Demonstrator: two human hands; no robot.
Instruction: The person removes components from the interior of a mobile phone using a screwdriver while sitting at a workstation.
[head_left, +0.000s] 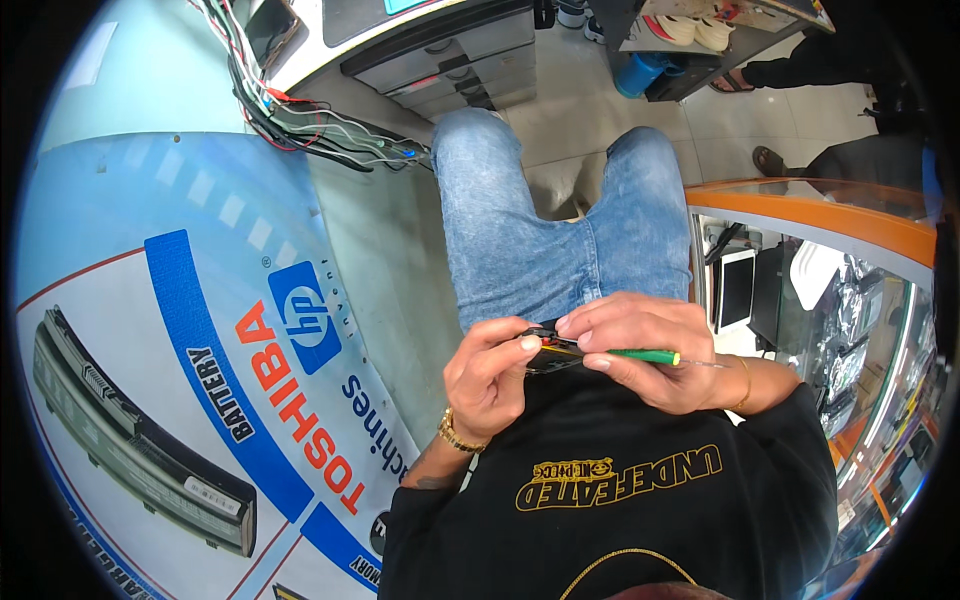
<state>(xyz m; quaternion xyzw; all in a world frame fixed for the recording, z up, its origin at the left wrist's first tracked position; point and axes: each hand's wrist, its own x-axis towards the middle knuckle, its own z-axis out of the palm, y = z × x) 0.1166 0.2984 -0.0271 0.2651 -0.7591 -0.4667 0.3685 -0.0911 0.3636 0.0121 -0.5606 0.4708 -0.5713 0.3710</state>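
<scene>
In front of my chest, above my lap, I hold a small dark electronic device (556, 362) up between both hands. My left hand (487, 372) pinches its left end between thumb and fingers. My right hand (655, 345) is closed, its fingertips at the device's right side. Tucked in that same hand is a screwdriver (645, 355) with a green handle, its thin metal shaft sticking out to the right, away from the device. Thin yellow and red bits, possibly wires, show on the device near my left thumb. My fingers hide much of the device.
A large poster with a battery picture (150, 430) covers the wall on the left. Loose cables (300, 130) hang by the desk, above grey drawers (450, 65). An orange-edged glass display case (830, 205) stands close on my right. Another person's foot (768, 162) is at upper right.
</scene>
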